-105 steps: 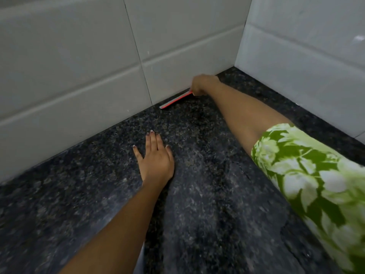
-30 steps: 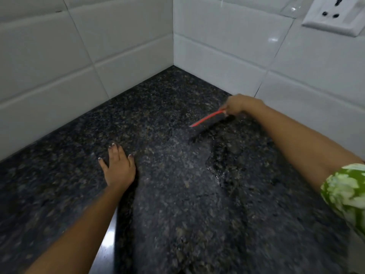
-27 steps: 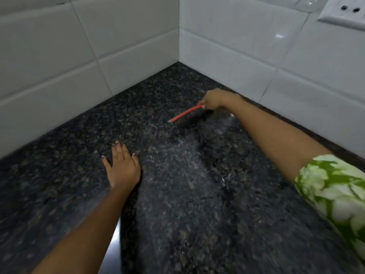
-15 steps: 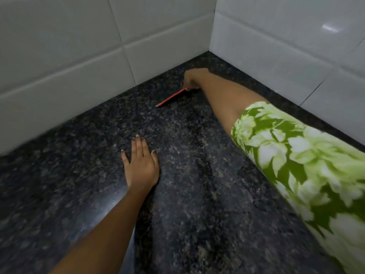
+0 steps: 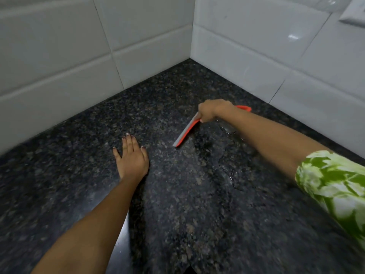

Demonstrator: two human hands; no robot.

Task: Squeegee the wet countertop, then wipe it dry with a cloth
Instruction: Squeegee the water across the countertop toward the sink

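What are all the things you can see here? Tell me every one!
Squeegee: one, orange with a grey blade, on the counter near the back corner, held by the right hand.
Countertop: one, black speckled stone, fills the lower picture.
Water: some clear puddles, on the counter below the right arm.
Wall tiles: many, white, on both walls meeting in the corner.
Socket plate: one, white, top right edge, only partly in view.
Sleeve: one, green and white floral, on the right arm.
Left hand: one, flat on the counter, fingers spread.
Right hand: one, closed around the squeegee.
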